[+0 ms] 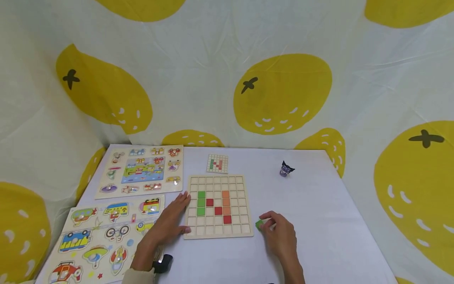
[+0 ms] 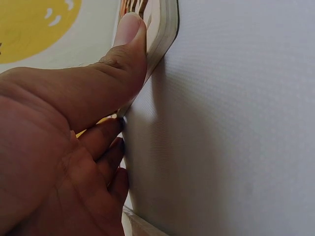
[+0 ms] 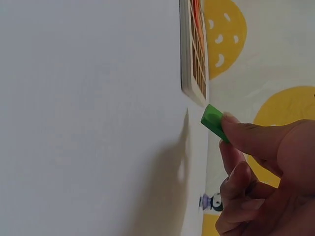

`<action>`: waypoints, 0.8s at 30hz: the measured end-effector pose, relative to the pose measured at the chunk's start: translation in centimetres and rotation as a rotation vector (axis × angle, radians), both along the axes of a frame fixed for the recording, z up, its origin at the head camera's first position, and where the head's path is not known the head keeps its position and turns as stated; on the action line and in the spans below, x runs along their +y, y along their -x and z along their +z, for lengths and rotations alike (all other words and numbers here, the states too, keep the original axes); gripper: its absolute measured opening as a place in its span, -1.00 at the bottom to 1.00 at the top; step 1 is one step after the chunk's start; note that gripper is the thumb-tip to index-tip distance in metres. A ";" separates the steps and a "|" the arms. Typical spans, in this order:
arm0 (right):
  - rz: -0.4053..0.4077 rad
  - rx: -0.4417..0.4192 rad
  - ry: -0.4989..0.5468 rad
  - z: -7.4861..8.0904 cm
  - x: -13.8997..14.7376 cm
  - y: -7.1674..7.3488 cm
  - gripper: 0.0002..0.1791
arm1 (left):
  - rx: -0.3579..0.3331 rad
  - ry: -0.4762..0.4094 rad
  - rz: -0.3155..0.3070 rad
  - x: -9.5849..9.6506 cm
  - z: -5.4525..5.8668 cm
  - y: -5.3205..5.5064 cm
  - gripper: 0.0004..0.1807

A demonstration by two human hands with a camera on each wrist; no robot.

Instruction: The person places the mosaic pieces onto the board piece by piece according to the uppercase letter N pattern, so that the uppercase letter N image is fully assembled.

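A wooden grid board [image 1: 215, 231] lies on the white table. In it sit a column of green squares [image 1: 201, 202], a column of orange squares [image 1: 226, 201] and red squares [image 1: 210, 202] stepping diagonally between them. My left hand [image 1: 167, 224] rests against the board's left side, thumb [image 2: 129, 37] touching its near corner and fingers extended along the edge. Just right of the board, thumb and fingers of my right hand [image 1: 281, 238] pinch a green block [image 3: 213, 121], held above the tabletop. Behind the board lies a small card [image 1: 217, 164] printed with a similar coloured grid pattern.
On the left lie two picture puzzle boards, one with a blue scene [image 1: 143, 170] at the back and one with vehicles [image 1: 95, 215] nearer. A small dark-eared figurine [image 1: 285, 169] stands at the back right. Fruit-patterned cloth [image 1: 220, 98] hangs behind the table.
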State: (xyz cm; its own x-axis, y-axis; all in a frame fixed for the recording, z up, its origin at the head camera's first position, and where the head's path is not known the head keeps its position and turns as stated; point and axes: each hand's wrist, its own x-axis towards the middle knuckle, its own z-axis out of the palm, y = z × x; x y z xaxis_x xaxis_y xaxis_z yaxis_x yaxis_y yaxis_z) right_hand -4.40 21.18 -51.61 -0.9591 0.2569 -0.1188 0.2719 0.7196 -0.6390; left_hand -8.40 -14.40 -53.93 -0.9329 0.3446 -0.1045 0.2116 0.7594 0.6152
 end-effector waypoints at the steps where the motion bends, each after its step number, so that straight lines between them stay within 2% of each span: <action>1: 0.004 0.005 0.006 0.1 -0.2 0.0 -0.78 | 0.002 0.001 0.001 0.0 0.0 0.0 0.21; 4: 0.017 0.021 0.030 0.3 -1.1 0.1 -0.78 | 0.011 -0.007 0.005 0.1 0.0 0.0 0.21; 12: 0.065 0.030 0.071 0.8 -3.9 0.5 -0.80 | -0.021 -0.018 0.019 0.1 -0.2 0.1 0.20; 19: 0.156 0.079 0.076 0.9 -6.3 1.0 -0.77 | -0.021 -0.021 0.014 0.1 -0.3 0.1 0.19; 24: 0.230 0.084 0.096 0.7 -8.2 1.5 -0.76 | -0.024 -0.021 0.013 0.0 -0.3 0.1 0.20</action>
